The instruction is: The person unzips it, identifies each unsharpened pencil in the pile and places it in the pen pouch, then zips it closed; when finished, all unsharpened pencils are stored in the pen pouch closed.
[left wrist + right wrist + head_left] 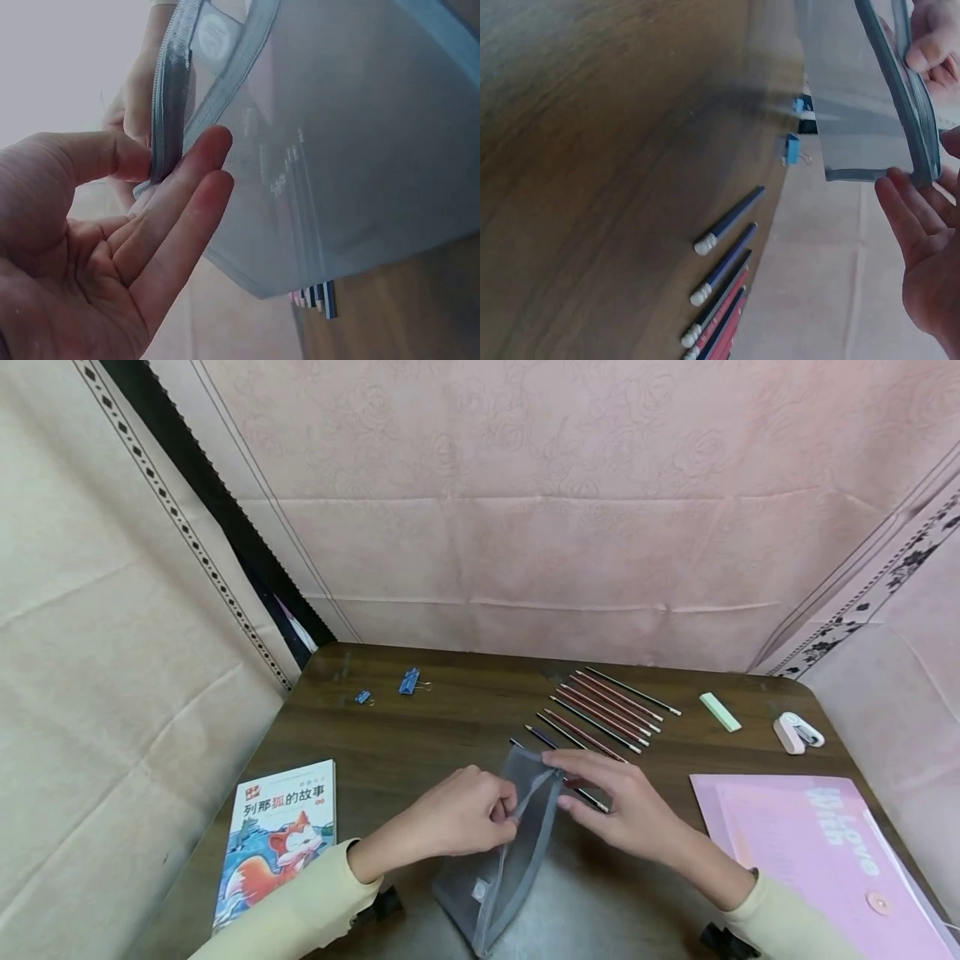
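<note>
A grey translucent mesh zip pouch (510, 860) is held up over the front of the table, its zipper side turned upward. My left hand (468, 810) pinches the pouch's zipper edge between thumb and fingers, as the left wrist view shows with the zipper band (171, 90). At the pouch's far corner, my right hand (618, 797) holds the end of the zipper with its fingertips. Several pencils (607, 702), dark and reddish with white ends, lie in a slanted row behind the pouch. The nearest pencils are partly hidden by the pouch and right hand.
Two blue binder clips, one larger (408, 681) and one small (363, 697), lie at the back left. A fox storybook (277, 835) is at left. On the right are a pale green eraser-like bar (720, 712), a white stapler-like object (797, 732) and pink folders (810, 852).
</note>
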`<state>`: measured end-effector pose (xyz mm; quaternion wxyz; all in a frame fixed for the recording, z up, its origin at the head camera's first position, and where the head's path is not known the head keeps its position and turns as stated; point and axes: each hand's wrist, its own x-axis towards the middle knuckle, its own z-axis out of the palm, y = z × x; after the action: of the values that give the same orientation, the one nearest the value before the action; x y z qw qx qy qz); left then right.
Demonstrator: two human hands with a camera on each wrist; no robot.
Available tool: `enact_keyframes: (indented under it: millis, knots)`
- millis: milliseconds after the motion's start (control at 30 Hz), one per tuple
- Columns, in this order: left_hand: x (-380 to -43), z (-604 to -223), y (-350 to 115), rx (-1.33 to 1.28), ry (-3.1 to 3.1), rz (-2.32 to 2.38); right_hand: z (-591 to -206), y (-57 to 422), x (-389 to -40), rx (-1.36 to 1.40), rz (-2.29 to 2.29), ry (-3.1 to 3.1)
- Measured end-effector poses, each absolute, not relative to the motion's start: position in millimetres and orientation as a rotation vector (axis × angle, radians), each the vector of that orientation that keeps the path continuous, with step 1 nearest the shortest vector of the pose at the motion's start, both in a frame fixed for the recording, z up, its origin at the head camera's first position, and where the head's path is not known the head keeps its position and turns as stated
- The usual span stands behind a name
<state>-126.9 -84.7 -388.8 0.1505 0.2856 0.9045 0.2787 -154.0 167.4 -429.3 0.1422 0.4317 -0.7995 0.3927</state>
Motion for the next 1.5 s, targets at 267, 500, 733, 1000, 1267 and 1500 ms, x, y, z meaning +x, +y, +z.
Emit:
enact_keyframes:
  millis: [267, 500, 733, 1000, 1267, 1500]
  knots:
    - [-137.5, -405.1, -99.4, 0.464, 2.355, 1.153, -437.2, 151.2, -159.0, 1.202, 1.020, -2.632]
    - [-162.8, -427.7, -127.6, 0.244, 2.238, 1.383, -438.5, 167.3, -173.6, 1.092, 0.943, -2.630]
    - [-185.8, -439.2, -150.7, 0.098, 2.306, 1.458, -443.7, 213.3, -225.7, 0.930, 0.927, -2.469]
    - [-200.6, -453.5, -155.9, -0.034, 2.270, 1.571, -453.8, 256.3, -264.3, 0.681, 0.864, -2.523]
    - [-217.3, -466.4, -157.1, -0.007, 2.133, 1.650, -472.9, 283.3, -303.0, 0.384, 1.064, -2.730]
    - [-224.9, -471.5, -155.3, -0.006, 2.084, 1.670, -480.4, 298.6, -337.8, 0.245, 1.034, -2.892]
